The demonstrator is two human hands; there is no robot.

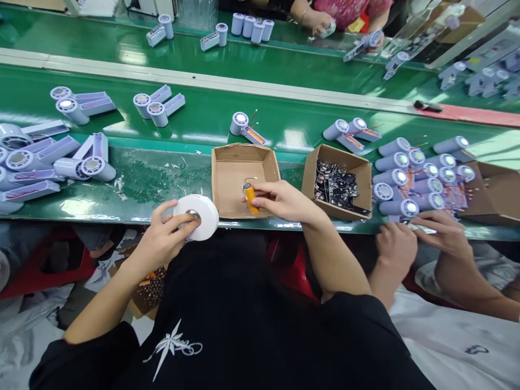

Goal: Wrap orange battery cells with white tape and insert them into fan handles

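Observation:
A white tape roll (202, 212) is held in my left hand (168, 234), with fingers through its central hole. My right hand (282, 200) pinches a small orange cylinder (251, 198) with a thin wire at its top. That cylinder is over the front part of an open cardboard box (228, 172), whose floor shows bare around it. The roll is just left of the box, at the bench's front edge. Behind the box, a lavender device (239, 123) with an orange piece in its handle lies on the green surface.
A box of small dark parts (335, 184) stands right of the first box. Lavender devices crowd the far left (24, 157) and right (430, 173). At right, a co-worker's hands (400, 244) work close by; another person sits across.

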